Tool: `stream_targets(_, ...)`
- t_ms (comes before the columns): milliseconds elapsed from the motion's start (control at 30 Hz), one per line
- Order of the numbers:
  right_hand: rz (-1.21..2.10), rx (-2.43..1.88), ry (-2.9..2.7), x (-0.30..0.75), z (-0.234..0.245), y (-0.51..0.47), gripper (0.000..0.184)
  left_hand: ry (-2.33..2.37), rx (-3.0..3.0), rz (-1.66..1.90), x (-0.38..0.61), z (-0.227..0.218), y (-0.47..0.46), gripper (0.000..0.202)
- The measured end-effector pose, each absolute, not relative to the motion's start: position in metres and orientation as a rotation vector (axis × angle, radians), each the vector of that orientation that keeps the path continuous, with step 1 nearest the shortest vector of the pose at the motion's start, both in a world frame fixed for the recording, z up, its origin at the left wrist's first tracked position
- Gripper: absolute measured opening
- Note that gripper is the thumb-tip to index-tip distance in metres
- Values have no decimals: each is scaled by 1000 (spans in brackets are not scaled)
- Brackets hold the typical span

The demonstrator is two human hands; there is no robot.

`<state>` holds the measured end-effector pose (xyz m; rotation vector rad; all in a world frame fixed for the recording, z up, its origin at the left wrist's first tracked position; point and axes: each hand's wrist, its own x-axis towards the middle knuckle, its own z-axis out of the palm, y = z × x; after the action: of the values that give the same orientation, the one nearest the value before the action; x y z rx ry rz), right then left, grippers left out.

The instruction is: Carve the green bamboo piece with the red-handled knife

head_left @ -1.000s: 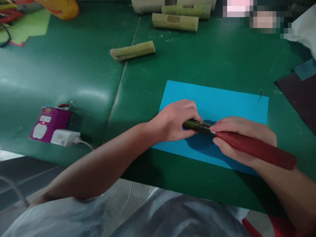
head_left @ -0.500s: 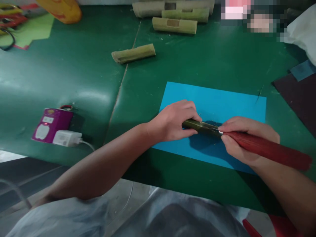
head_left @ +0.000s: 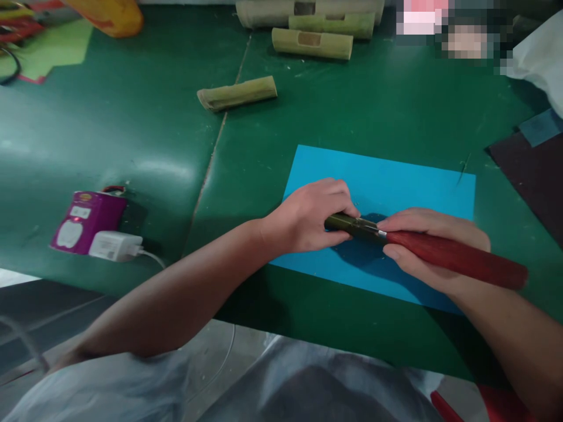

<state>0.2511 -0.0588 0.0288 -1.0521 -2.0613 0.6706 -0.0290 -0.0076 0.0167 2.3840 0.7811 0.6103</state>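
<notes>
Head view: a red-handled hand tool (head_left: 457, 256) lay against a dark green tube (head_left: 341, 223) over a blue sheet (head_left: 396, 181).
The left hand (head_left: 312, 214) clasped the tube's nine o'clock part between thumb and fingers; the right hand (head_left: 433, 221) pinched the tool near its metal collar, pointing between nine and ten. The step appeared to be carving or scraping; the next move seemingly called for a firm left hold, since those fingertips sat close to the tool's line. From the tube, a bamboo piece (head_left: 240, 94) lay between ten and eleven on the bench (head_left: 153, 123), three windowed bamboo tubes (head_left: 332, 46) between eleven and twelve, a purple box (head_left: 99, 220) at nine; none blocked the work.
</notes>
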Motion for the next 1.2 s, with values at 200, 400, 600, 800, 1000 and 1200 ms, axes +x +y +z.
stream_targets(200,687,-1073,-2060,251,28,-59,17,766,2384,620,-29,17,-7,15)
stream_targets(400,670,-1119,-2071,252,27,-58,15,804,2368,568,-29,17,-7,15)
stream_targets(600,657,-1069,-2033,244,33,-58,11,790,2361,604,-28,16,-6,14)
stream_targets(800,603,-1083,-1973,245,31,-58,7,756,2373,647,-30,16,-5,17)
stream_targets(1000,726,-1111,-1827,247,34,-67,15,771,2380,631,-30,17,-5,18)
stream_targets(1200,763,-1142,-1931,250,32,-60,15,742,2391,674,-30,15,-6,17)
